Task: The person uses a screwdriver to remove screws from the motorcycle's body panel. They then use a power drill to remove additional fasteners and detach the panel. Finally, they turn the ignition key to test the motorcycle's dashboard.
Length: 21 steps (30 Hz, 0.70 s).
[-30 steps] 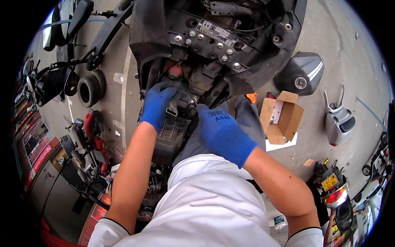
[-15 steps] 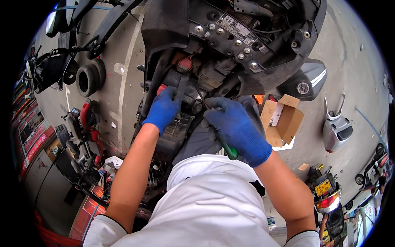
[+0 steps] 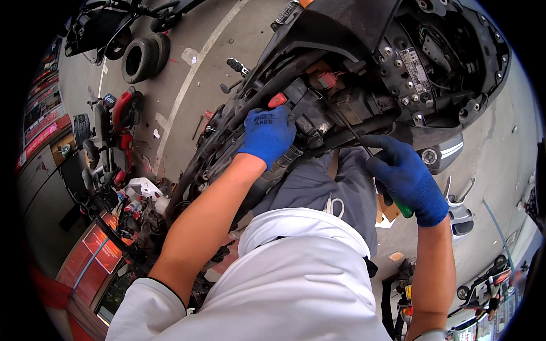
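Note:
Stripped of its covers, a black motorcycle [image 3: 341, 42] lies across the upper part of the view. My left hand [image 3: 268, 135], in a blue glove, rests with bent fingers at a black battery-like box [image 3: 310, 118], just below a red cap [image 3: 277, 100]. Whatever its fingertips pinch is hidden. My right hand [image 3: 406, 173], gloved too, is closed around a screwdriver [image 3: 405, 210] with a green handle. Its dark shaft points up and left toward the far side edge of the box, and I cannot tell what the tip touches. Another red connector [image 3: 326, 79] sits beyond the box.
A silver-black body panel [image 3: 443, 154] and a grey panel [image 3: 462, 219] lie on the floor at right. An open cardboard box [image 3: 389, 209] shows partly behind my right hand. Tyres [image 3: 139, 59] and parked scooters [image 3: 116, 131] stand at left.
The view has turned, so the motorcycle now slants up to the right. My right hand sits further from my left, still around the screwdriver. My left hand stays by the red cap.

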Each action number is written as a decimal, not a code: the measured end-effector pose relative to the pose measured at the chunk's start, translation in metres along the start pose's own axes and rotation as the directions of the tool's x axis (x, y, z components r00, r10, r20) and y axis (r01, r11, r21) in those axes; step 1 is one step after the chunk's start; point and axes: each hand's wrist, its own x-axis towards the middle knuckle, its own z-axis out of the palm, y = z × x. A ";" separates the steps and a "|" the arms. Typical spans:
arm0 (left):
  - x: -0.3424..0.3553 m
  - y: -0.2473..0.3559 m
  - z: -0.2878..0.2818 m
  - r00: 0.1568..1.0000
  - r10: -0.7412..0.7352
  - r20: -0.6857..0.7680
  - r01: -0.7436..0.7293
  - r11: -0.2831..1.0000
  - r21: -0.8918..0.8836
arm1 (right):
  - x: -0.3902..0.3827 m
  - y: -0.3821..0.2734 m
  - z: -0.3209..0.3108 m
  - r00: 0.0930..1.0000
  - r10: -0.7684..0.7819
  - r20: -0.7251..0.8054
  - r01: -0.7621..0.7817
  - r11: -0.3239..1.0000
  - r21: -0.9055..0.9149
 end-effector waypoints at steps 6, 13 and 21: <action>0.000 0.005 -0.012 0.960 -0.151 0.235 0.223 0.921 -0.319 | 0.003 -0.016 0.015 0.995 0.076 -0.059 -0.078 0.996 -0.044; 0.017 0.010 -0.016 0.887 -0.230 0.402 0.358 0.891 -0.280 | -0.020 -0.022 0.027 0.984 0.138 -0.110 -0.138 0.990 0.004; 0.018 0.011 -0.017 0.892 -0.207 0.402 0.347 0.884 -0.314 | -0.007 -0.005 0.033 0.994 -0.006 -0.113 0.004 1.000 -0.023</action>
